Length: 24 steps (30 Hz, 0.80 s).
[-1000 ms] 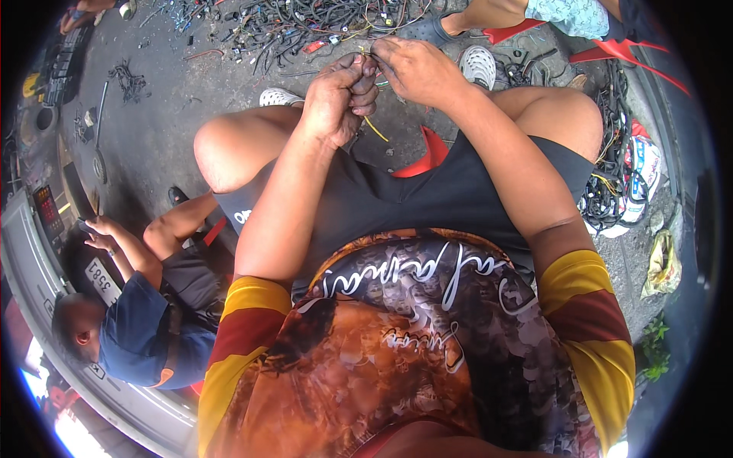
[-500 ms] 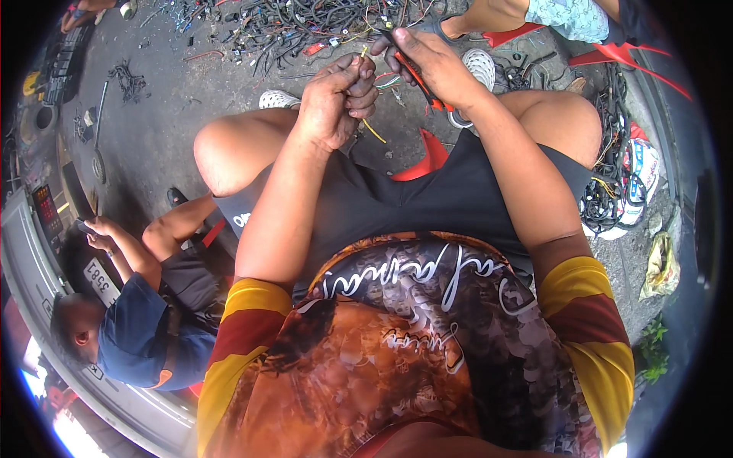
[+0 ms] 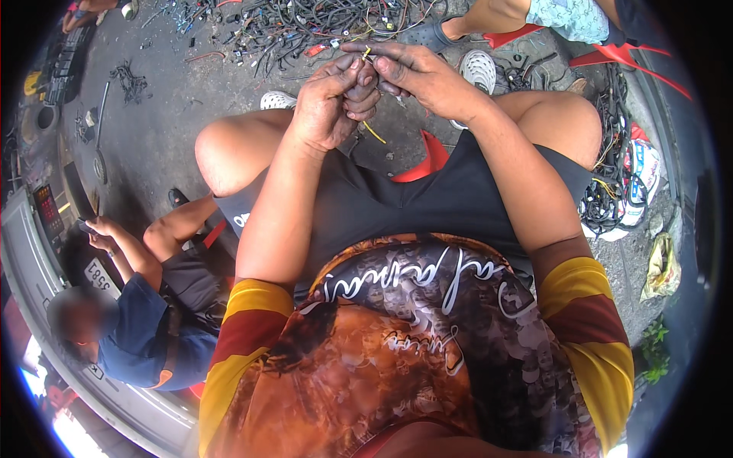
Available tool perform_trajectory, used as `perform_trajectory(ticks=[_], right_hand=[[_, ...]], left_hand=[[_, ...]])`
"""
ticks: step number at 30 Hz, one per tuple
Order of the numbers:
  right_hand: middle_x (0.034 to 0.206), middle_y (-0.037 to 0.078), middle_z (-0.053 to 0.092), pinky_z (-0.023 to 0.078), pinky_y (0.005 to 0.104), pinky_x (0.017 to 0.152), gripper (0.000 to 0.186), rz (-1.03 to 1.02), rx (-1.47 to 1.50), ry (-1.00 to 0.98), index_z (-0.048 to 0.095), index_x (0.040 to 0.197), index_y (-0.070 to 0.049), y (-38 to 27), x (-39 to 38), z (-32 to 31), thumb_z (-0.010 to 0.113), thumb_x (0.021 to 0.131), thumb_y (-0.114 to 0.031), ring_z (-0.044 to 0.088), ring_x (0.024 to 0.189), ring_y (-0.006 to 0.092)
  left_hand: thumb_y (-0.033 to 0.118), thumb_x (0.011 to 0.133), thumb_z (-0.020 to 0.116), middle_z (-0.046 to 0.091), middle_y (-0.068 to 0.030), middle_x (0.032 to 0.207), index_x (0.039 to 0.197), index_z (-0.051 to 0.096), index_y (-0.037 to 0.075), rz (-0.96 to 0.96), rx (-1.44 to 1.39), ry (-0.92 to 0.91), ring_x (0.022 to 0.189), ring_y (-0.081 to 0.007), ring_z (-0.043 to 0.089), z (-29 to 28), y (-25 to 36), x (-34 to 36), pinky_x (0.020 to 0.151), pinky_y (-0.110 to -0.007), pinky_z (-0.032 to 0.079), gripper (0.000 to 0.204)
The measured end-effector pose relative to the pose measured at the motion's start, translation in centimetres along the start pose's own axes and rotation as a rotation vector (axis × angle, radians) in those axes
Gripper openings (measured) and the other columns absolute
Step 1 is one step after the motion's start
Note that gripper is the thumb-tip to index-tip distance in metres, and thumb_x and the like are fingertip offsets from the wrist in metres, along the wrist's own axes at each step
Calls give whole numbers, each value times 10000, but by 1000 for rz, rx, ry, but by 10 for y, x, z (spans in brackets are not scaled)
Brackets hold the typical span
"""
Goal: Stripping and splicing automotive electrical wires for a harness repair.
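My left hand is closed around a thin yellow wire. One tail of it hangs out below the curled fingers, and a short end sticks up by the thumb. My right hand meets the left one at that upper end, its thumb and fingertips pinching there, the index finger stretched across behind. No orange-handled tool shows now; whether it lies hidden under the right palm I cannot tell. Both hands have dark, dirty fingers and are held above the gap between my knees.
A tangle of cut wires and connectors covers the ground ahead. Below my hands is a red plastic piece. More cable bundles lie to the right by a white sack. A person in dark blue sits at the left; another's leg is ahead right.
The orange-handled cutting tool that was in my right hand has gone from sight. My right hand has moved left and its fingers have come onto the wire's upper end. The left hand stays put.
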State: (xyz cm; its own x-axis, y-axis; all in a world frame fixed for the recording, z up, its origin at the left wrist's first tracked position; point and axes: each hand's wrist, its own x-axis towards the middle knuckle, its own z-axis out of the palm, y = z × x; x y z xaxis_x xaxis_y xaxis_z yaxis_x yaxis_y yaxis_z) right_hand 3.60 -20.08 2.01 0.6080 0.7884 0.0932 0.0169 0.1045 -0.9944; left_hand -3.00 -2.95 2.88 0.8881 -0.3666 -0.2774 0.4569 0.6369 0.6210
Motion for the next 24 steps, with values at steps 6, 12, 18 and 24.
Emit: perform_trajectory(ticks=[6,12,18,24], right_hand=[[966,67,663,456,287,844,376,68,28,-28,541,1280,-80,-11,0,-3,493,967,-282,582,923,128],[940,100,676,456,310,860,340,64,-152,22,594,1197,-47,-4,2,-4,503,958,-270,612,902,162],[611,-65,361,290,208,457,403,272,-294,376,581,1228,-67,34,11,-52,399,998,-343,311,496,33],[617,-63,370,297,189,492,433,252,28,82,502,1315,-91,-8,-5,-18,423,987,-362,340,547,34]], left_hand=[[245,937,491,289,40,619,853,461,85,-23,-18,-24,520,-82,264,-1,1,-1,476,-226,243,184],[221,947,491,316,34,597,793,474,46,4,-21,106,499,-67,266,6,1,1,448,-210,199,234],[207,923,510,295,35,615,824,458,57,-53,43,19,506,-68,247,0,-2,-3,452,-212,220,187],[209,923,518,295,34,615,814,461,55,-11,52,66,505,-67,241,1,2,-5,450,-215,209,197]])
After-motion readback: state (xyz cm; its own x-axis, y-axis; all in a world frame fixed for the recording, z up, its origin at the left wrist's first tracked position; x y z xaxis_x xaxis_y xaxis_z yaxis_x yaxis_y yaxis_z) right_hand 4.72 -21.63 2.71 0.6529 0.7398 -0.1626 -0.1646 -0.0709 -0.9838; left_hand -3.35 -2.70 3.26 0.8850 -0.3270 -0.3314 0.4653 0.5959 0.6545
